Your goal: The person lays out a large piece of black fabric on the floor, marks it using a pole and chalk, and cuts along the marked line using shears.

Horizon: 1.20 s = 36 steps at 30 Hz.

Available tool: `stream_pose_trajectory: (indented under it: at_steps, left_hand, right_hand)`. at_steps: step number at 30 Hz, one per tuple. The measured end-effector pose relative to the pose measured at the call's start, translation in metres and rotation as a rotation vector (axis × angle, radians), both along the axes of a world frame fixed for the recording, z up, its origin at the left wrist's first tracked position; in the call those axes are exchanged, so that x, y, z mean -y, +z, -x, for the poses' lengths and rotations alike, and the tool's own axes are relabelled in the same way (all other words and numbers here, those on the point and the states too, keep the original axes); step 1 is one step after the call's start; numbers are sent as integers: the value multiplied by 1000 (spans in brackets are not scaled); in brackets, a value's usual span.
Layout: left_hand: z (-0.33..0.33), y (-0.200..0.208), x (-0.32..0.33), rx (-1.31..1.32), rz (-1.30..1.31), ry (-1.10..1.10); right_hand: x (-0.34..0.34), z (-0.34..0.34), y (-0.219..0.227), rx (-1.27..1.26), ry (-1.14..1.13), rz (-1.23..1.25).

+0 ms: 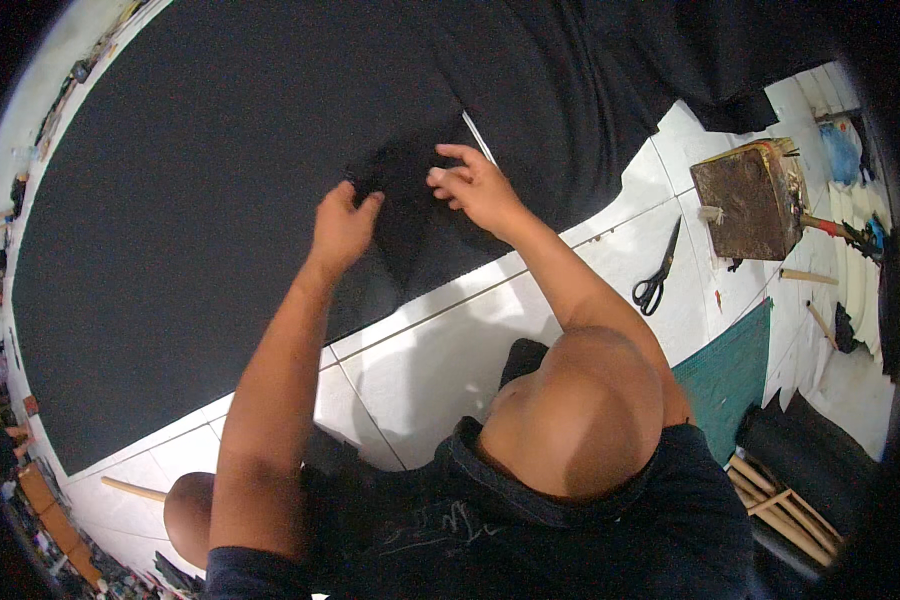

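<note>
A large sheet of black fabric (pixel 190 230) is spread over the white tiled floor. My left hand (pixel 344 228) is at the fabric near its front edge, thumb and fingertips apart; nothing shows between them. To its right, my right hand (pixel 480 192) hovers over the dark cloth with the index finger stretched out and the other fingers loosely bent. I make out nothing held in it. Just beyond that hand lies a narrow white strip (pixel 478 137); I cannot tell whether it is a ruler or a gap in the fabric.
Black-handled scissors (pixel 658 280) lie on the tiles (pixel 600 268) to the right. Past them are a worn brown dustpan-like scoop (pixel 748 200), a green mat (pixel 725 375) and wooden sticks (pixel 785 510). Bunched black cloth (pixel 710 60) lies at the far right. Mixed clutter lines the left rim.
</note>
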<state>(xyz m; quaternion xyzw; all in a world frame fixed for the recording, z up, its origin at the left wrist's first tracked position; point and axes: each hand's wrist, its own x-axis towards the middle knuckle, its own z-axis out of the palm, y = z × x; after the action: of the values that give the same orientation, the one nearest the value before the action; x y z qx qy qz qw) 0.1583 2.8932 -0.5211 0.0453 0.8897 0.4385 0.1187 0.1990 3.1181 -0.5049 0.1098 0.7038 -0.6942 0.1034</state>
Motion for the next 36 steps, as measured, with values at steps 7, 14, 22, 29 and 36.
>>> stream_pose_trajectory:
  at_steps: [7,14,22,29,36]
  left_hand:
    - [45,18,85,44,-46,135]
    - [60,44,165,31,-46,226]
    - [91,90,234,33,-31,268]
    - [75,100,298,122,68,368]
    - [1,88,394,-54,-253,688]
  right_hand:
    - [-62,-36,-60,-56,-153,-712]
    - [-29,-69,-55,39,-59,-1130]
    - [-37,-75,-65,8,-69,-1144]
    - [-41,-77,-59,60,-24,-1172]
    - [-41,-73,-57,10,20,-1177]
